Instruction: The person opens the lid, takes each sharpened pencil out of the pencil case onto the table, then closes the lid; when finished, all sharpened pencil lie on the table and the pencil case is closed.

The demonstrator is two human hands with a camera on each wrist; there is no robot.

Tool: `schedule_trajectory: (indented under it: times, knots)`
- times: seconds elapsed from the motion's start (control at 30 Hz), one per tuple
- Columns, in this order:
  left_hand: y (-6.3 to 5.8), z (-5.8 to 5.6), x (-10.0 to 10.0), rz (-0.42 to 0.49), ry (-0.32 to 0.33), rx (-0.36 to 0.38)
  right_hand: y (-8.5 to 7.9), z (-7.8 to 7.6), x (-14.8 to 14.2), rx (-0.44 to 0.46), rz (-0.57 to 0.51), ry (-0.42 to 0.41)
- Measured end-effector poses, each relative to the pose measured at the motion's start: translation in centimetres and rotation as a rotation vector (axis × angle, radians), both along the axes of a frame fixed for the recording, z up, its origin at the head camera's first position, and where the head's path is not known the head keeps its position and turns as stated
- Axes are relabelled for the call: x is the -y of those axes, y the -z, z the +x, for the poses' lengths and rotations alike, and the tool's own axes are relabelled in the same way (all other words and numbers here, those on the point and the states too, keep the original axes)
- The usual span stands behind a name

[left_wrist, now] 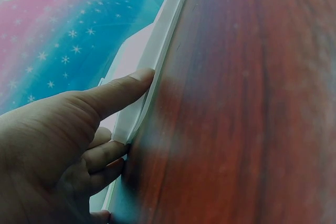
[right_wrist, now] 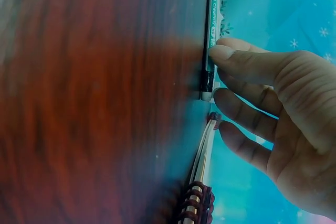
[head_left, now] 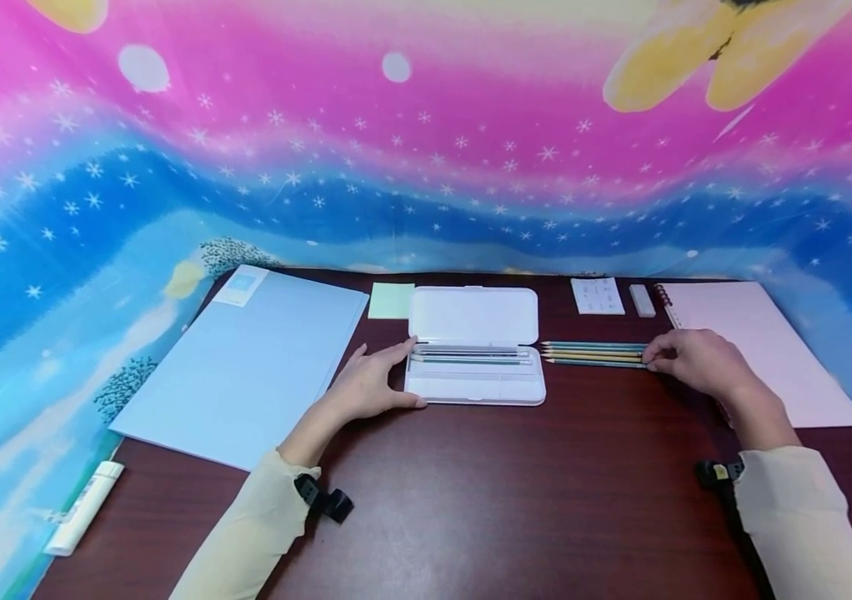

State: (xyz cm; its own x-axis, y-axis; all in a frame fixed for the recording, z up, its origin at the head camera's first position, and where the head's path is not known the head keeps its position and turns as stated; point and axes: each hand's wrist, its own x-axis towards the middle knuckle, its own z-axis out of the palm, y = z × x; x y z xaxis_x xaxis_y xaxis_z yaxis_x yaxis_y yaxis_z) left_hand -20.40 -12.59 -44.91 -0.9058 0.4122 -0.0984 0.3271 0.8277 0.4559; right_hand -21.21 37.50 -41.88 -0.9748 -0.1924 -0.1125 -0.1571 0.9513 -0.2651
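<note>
Pencils (head_left: 594, 356) between case (head_left: 471, 388) and notebook (head_left: 779, 354)

In the head view we cannot read the white card (head_left: 598, 297); the right fingers (head_left: 664, 343) hide ends of the pencils (head_left: 594, 357), and the lower edge cuts both sleeves (head_left: 246, 529).

Table (head_left: 516, 500) is dark red-brown wood grain, slight sheen. Left side: white tube (head_left: 86, 510) at the edge, big pale-blue folder (head_left: 246, 375) lying at an angle, then a green note (head_left: 392, 302) toward the back, just beside the open white case (head_left: 463, 389). Right of the case: row of pencils (head_left: 594, 355), tips toward it, with printed card (head_left: 598, 297), white eraser (head_left: 642, 301) and pink spiral notebook (head_left: 771, 350) beyond.
</note>
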Motion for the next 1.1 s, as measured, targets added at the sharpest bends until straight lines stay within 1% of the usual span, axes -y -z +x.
schedule_trajectory:
  times: [0.17, 0.3, 0.4, 0.5, 0.57, 0.67, 0.8, 0.9, 1.0, 1.1]
  knots:
    - [0.0, 0.1, 0.1, 0.008, -0.003, 0.005, -0.1, -0.1, 0.5, -0.012, -0.001, 0.005]
    - [0.0, 0.1, 0.1, 0.009, -0.004, 0.007, -0.3, 0.2, 1.6, -0.054, -0.067, -0.004]
    - [0.0, 0.1, 0.1, 0.006, 0.001, 0.007, -0.7, 0.4, 3.2, -0.082, -0.127, -0.055]
    - [0.0, 0.1, 0.0, 0.003, 0.001, 0.008, -1.3, 0.4, 5.1, -0.094, -0.161, -0.132]
    - [-0.1, 0.1, 0.0, 0.002, -0.002, 0.010, -1.7, 0.3, 6.5, -0.085, -0.183, -0.181]
    - [-0.3, 0.0, 0.0, 0.006, -0.003, 0.007, -2.0, 0.0, 8.8, -0.060, -0.207, -0.232]
    - [-0.3, 0.1, 0.0, 0.008, -0.004, 0.006, -1.7, -0.5, 11.9, -0.018, -0.233, -0.291]
    - [-0.2, 0.2, 0.0, 0.007, -0.006, 0.012, -1.3, -0.7, 14.1, 0.013, -0.231, -0.353]
    - [-0.2, 0.2, 0.0, 0.008, -0.007, 0.013, -1.0, -0.9, 15.8, 0.027, -0.213, -0.399]
    - [-0.2, 0.2, 0.1, 0.007, -0.010, 0.004, -0.7, -1.0, 17.1, 0.028, -0.186, -0.425]
